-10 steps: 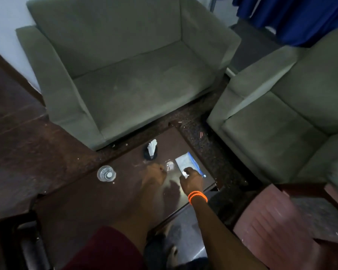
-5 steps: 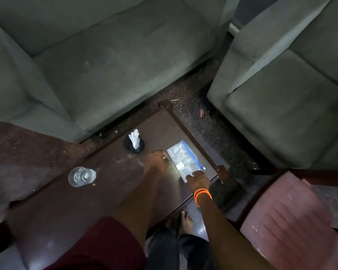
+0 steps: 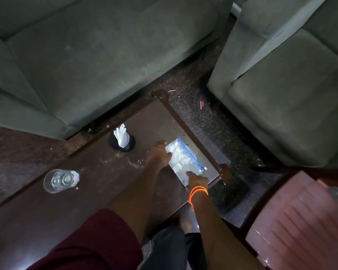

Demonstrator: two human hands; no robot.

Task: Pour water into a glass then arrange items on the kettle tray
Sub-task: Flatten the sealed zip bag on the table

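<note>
A clear zip bag (image 3: 180, 155) with a blue zip strip and white contents lies at the right end of the dark wooden table (image 3: 90, 193). My left hand (image 3: 158, 155) holds its left edge, thumb on top of the plastic. At the bag's near corner my right hand (image 3: 196, 180), with orange bands on the wrist, pinches it, one finger lying on top. A glass (image 3: 60, 181) with water stands apart at the table's left. No kettle or tray is in view.
A black holder with white tissues (image 3: 121, 141) stands just left of my left hand. Green sofas (image 3: 82, 61) border the table at the back and the right. A reddish wooden chair seat (image 3: 300, 227) is at the lower right. My feet are under the table's near edge.
The view has tilted down and closer to the table. My left hand moved right onto the bag's left edge. My right hand shifted to the bag's near corner.
</note>
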